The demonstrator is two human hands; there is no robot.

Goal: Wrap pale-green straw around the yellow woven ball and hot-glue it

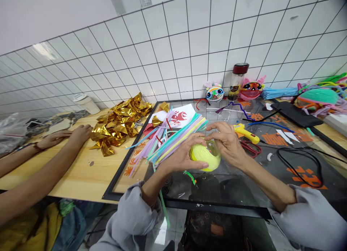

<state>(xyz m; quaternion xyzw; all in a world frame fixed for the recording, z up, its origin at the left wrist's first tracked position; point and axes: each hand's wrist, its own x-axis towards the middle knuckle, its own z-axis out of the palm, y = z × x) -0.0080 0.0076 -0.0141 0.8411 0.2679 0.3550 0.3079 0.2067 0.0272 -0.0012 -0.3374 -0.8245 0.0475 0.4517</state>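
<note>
My left hand (182, 156) and my right hand (226, 142) together grip a yellow-green ring-shaped roll (206, 157) wound with fuzzy strip, held just above a black-framed glass panel (189, 202). The left hand's fingers curl round its left side with the thumb underneath. The right hand's fingers pinch at its top edge. A bundle of pastel pipe cleaners (173, 137) lies directly behind my left hand. A yellow glue gun (245, 132) lies just behind my right hand, with red-handled scissors (251, 148) beside it.
Another person's arms (48, 160) rest on the wooden table at left, next to a heap of gold foil pieces (119, 124). Along the tiled wall stand a jar (236, 81), two painted masks (214, 92) and more pipe cleaners (320, 95). A black cable (300, 155) loops at right.
</note>
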